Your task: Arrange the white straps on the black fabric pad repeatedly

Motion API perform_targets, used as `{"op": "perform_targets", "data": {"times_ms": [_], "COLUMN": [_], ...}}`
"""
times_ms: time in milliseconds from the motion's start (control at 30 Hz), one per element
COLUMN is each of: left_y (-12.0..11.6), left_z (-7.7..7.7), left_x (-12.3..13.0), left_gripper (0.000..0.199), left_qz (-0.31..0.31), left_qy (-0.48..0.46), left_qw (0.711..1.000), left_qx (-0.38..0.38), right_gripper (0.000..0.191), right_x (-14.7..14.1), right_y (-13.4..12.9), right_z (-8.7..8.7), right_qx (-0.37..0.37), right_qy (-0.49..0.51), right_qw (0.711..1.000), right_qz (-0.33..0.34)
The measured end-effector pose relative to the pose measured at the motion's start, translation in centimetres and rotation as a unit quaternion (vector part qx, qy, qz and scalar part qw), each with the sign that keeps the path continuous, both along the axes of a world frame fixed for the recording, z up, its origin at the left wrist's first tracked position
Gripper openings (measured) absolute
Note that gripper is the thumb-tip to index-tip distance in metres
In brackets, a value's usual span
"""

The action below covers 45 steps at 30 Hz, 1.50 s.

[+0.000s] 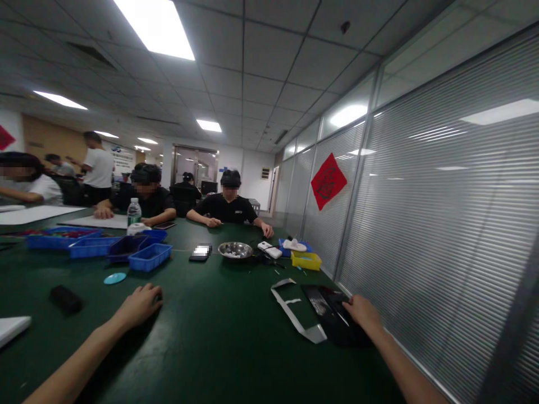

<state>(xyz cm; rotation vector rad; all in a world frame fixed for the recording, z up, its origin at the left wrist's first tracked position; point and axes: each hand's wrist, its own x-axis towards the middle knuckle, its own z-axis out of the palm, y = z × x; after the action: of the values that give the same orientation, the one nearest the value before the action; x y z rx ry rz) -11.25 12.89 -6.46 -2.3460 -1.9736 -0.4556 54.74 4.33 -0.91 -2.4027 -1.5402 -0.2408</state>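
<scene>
My left hand (141, 304) rests palm down on the green tabletop at the left, fingers slightly bent and apart, with nothing seen in it. Beyond it lies a round light-blue lid (115, 278), and a dark block-shaped object (66, 299) is to its left. On the right, my right hand (364, 313) has its fingers closed at the upper right part of a flat, glossy black plastic bag (332, 320). The fingertips are partly hidden. Just left of the bag, a bent silvery-white strip (295, 320) lies on the table, apart from my hand.
Several blue trays (150, 258) and a water bottle (134, 214) stand at the left back. A metal bowl (234, 252), a phone (200, 253), a white device (270, 249) and a yellow tray (306, 260) lie farther off. People sit across the table; a glass partition (442, 213) runs along the right.
</scene>
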Motion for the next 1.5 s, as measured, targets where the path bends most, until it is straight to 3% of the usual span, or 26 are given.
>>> {"op": "perform_targets", "data": {"times_ms": [100,200,300,367,433,533,633,767,900,1067,1500], "left_y": [-0.2,-0.6,-1.1,-1.3,-1.3,-1.3,-1.2,-1.3,-1.6,-1.9,-1.2], "left_z": [0.3,0.8,1.2,1.4,1.4,1.4,1.3,1.5,1.7,2.0,1.2], "left_x": [0.1,0.5,0.9,1.0,1.1,1.0,0.9,1.0,1.2,1.4,1.0], "left_gripper": [0.033,0.032,0.030,0.029,0.028,0.029,0.029,0.028,0.028,0.027,0.028], "left_qz": [0.002,0.007,0.011,0.013,0.014,0.014,0.013,0.017,0.021,0.023,0.013], "left_qy": [-0.001,0.006,0.006,0.004,0.005,0.006,0.010,0.016,0.023,0.020,0.008], "left_qw": [1.000,1.000,1.000,1.000,1.000,1.000,1.000,1.000,0.999,1.000,1.000], "left_qx": [-0.003,-0.008,-0.009,-0.005,-0.003,-0.005,-0.006,-0.011,-0.009,-0.007,-0.017], "right_gripper": [0.028,0.038,0.044,0.043,0.040,0.034,0.026,0.021,0.019,0.022,0.023], "right_x": [0.1,0.4,-0.1,-2.0,-5.3,-12.3,-19.5,-26.4,-29.7,-30.8,-31.0], "right_y": [-0.4,-1.0,-1.3,-1.1,-0.9,-0.7,-0.6,0.3,1.9,3.0,2.7], "right_z": [0.0,1.2,3.0,4.3,5.3,6.1,5.7,3.9,1.9,0.5,0.1], "right_qx": [0.020,0.063,0.172,0.250,0.273,0.217,0.144,0.067,0.023,0.005,0.000], "right_qy": [0.005,-0.004,-0.021,-0.009,0.025,0.062,0.063,0.036,0.028,0.033,0.033], "right_qw": [0.999,0.996,0.984,0.968,0.950,0.920,0.878,0.841,0.831,0.833,0.851], "right_qz": [-0.029,-0.057,-0.041,0.033,0.151,0.322,0.453,0.535,0.556,0.552,0.524]}}
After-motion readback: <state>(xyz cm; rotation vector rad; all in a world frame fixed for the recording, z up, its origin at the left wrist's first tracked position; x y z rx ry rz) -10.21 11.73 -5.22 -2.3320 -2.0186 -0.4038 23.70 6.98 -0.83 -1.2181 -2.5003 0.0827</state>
